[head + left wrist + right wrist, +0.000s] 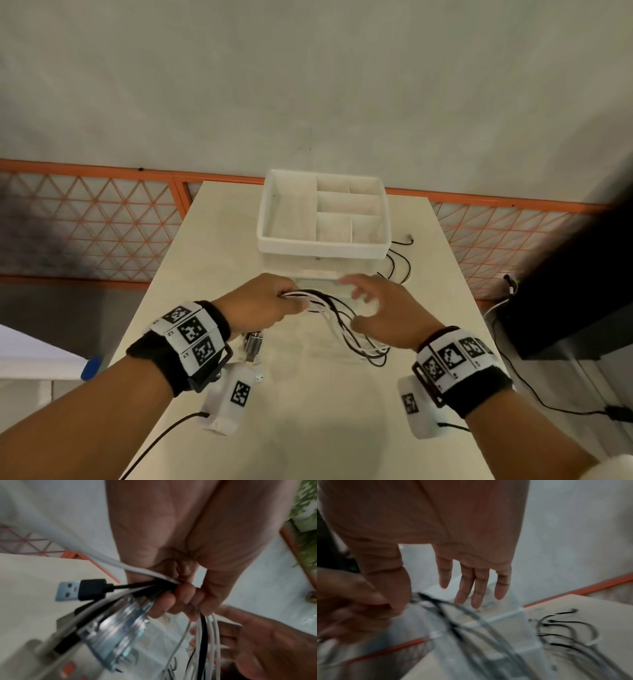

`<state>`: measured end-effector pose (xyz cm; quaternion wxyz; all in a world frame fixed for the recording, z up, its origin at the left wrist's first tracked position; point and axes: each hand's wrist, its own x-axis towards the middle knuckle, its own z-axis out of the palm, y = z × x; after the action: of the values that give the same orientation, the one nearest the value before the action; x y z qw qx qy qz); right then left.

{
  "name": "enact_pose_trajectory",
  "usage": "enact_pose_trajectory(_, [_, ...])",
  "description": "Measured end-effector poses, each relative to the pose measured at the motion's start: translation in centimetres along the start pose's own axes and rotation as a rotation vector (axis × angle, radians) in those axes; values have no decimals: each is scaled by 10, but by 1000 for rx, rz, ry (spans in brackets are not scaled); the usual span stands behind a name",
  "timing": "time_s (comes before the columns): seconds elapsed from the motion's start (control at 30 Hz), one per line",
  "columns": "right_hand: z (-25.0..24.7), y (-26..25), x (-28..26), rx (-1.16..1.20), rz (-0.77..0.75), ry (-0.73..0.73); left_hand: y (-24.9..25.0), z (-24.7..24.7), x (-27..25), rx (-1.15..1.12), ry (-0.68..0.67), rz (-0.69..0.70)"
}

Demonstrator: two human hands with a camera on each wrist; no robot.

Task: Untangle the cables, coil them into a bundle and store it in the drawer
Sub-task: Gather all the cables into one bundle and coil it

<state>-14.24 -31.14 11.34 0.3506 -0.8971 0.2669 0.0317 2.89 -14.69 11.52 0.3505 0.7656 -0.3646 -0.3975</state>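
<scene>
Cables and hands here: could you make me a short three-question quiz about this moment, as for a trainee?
1. True or false: the left hand grips the cables.
2. The right hand is: A) pinching a plug, B) open with straight fingers beside the cables, C) resting in the white tray.
3. Fill in: in the left wrist view, the plug sticking out of the held bundle is a black ____ plug.

Key: 1 true. 2 B. 3 USB.
</scene>
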Motion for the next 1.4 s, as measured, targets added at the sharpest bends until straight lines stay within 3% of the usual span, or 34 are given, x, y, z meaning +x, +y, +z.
enact_pose_trajectory(0.1, [19, -36, 1, 111, -192, -16, 14, 7, -5, -95, -71, 50])
enact_pose_trajectory(0.23, [18, -43, 6, 315, -168, 201, 12, 5, -11, -39, -8, 129])
enact_pose_trajectory(0.33, [13, -36, 5, 435, -150, 282, -4, 3, -16, 55, 38, 177])
enact_pose_trajectory(0.43, [11, -32, 2, 309, -127, 221, -9, 7, -19, 111, 38, 227])
enact_pose_trajectory(0.53, [11, -43, -5, 120, -231, 62, -1, 10, -20, 202, -6, 258])
enact_pose_trajectory(0.6, [11, -52, -5, 137, -283, 28, 7, 9, -19, 235, 1, 300])
enact_pose_trajectory(0.67, [9, -52, -4, 276, -268, 59, 12, 2, -19, 73, 50, 271])
enact_pose_trajectory(0.83, [0, -42, -13, 602, -292, 173, 9, -9, -24, -777, -28, 44])
enact_pose_trajectory(1.03, [6, -42, -15, 563, -327, 168, 25, 5, -19, -1085, -78, -56])
enact_pose_trajectory(1.23, [15, -36, -11, 187, -425, 235, 34, 9, -15, -871, 102, -44])
enact_pose_trajectory(1.4, [18, -40, -11, 224, -410, 224, 37, 7, -13, -611, 101, -16])
